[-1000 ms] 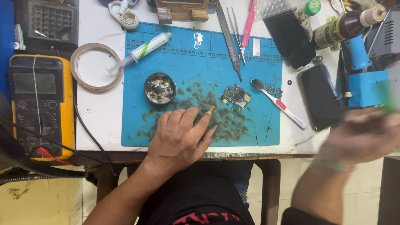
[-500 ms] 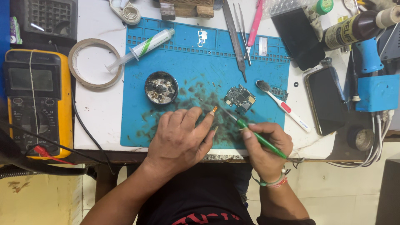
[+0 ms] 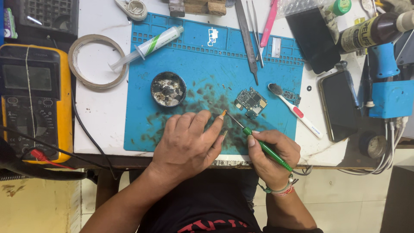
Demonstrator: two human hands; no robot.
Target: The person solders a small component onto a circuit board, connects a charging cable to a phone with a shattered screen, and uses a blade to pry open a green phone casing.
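My left hand (image 3: 187, 142) rests on the stained blue work mat (image 3: 207, 56), with a tiny orange part (image 3: 224, 113) pinched between thumb and forefinger. My right hand (image 3: 271, 155) grips a thin green-handled tool (image 3: 265, 149) like a pen, its metal tip touching that small part. A small bare circuit board (image 3: 251, 102) lies on the mat just beyond the two hands. A round tin of dark residue (image 3: 168, 89) sits left of the board.
A toothbrush (image 3: 295, 110) lies right of the board, tweezers (image 3: 250, 36) and a syringe (image 3: 148, 45) farther back. A yellow multimeter (image 3: 32, 99) and tape roll (image 3: 97, 60) are at left. Two phones (image 3: 338, 103), a bottle (image 3: 371, 32) and a blue stand (image 3: 390, 92) crowd the right.
My right hand came in from the right edge holding the green tool and brought its tip to the part in my left fingers. My left hand stayed put.
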